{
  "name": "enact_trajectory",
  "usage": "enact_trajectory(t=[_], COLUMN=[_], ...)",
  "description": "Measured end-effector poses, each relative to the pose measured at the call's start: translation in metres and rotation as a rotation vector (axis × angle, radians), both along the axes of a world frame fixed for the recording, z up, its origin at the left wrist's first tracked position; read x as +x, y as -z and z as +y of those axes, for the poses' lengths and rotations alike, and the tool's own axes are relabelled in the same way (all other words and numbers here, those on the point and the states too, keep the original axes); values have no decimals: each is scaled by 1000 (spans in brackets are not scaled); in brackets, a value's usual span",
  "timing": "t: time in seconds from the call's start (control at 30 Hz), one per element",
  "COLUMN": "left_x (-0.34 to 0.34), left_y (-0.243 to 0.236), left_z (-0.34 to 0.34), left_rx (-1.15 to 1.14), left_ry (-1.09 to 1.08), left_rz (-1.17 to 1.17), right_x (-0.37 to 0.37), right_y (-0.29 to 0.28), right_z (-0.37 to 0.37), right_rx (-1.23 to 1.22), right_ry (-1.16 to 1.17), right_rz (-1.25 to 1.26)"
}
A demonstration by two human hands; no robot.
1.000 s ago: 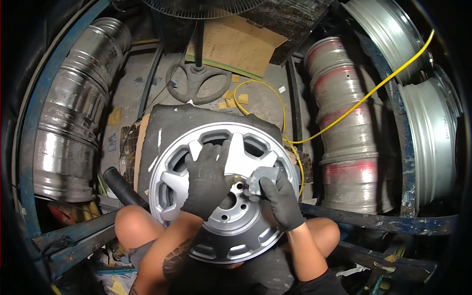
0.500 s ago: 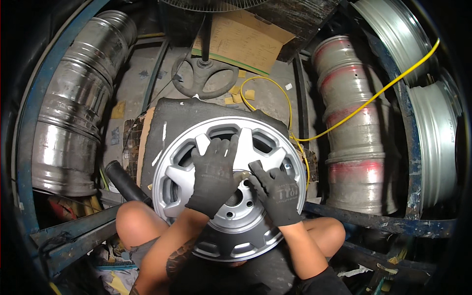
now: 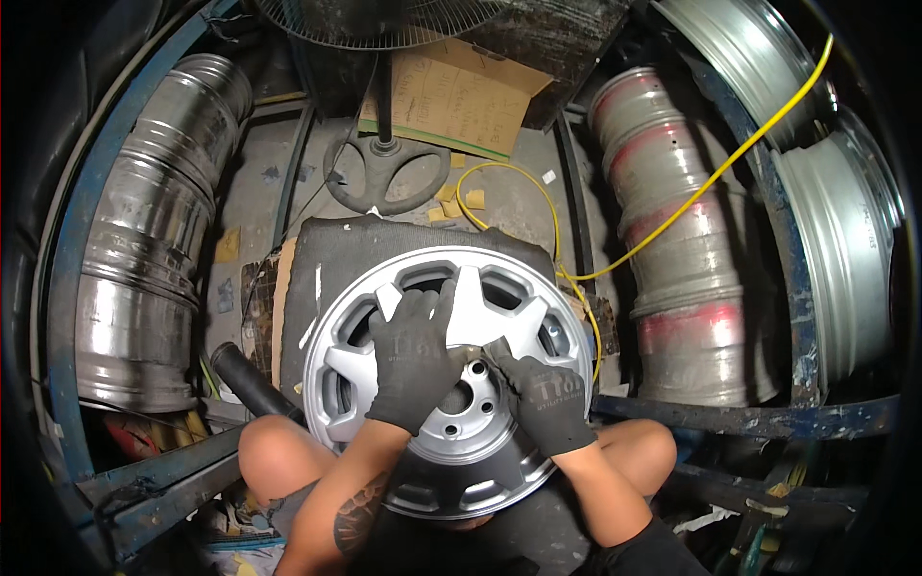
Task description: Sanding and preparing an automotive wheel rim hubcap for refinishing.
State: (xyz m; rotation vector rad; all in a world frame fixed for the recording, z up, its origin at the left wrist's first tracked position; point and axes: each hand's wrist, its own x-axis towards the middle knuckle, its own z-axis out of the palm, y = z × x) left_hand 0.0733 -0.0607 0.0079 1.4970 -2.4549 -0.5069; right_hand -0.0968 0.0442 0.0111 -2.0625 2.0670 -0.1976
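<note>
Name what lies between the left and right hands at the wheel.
The head view shows the silver hub face, with its round holes, between the left hand and right hand.

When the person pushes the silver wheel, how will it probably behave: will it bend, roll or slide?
The wheel will likely stay stiff, since it looks like metal with broad spokes. It lies face up, so it would probably turn or slide rather than roll. It may feel fairly heavy, being much wider than the left hand.
</note>
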Motion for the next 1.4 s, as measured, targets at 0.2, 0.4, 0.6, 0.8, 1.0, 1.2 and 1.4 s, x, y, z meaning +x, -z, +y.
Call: enact_trajectory(t=[0.2,0.4,0.6,0.8,1.0,1.2,1.4], left_x=[6,3,-3,1,1,1,1], left_y=[13,8,-4,16,15,10,11], left_z=[-2,-3,0,7,-1,-3,3], left_rx=[-152,-7,50,-44,-62,-40,-153], left_ry=[6,-9,-16,-12,10,33,50], left_rz=[0,30,34,63,132,92,-48], right_x=[5,6,3,4,1,-9,-7], right_y=[-4,-4,-3,-11,-14,-42,-11], right_z=[-10,-23,-12,0,1,-7,-1], right_rx=[-101,-119,-64,79,21,-154,76], right_ry=[-29,-58,-19,2,-20,191,410], right_rz=[-91,-131,-97,-32,-125,-885,-1414])
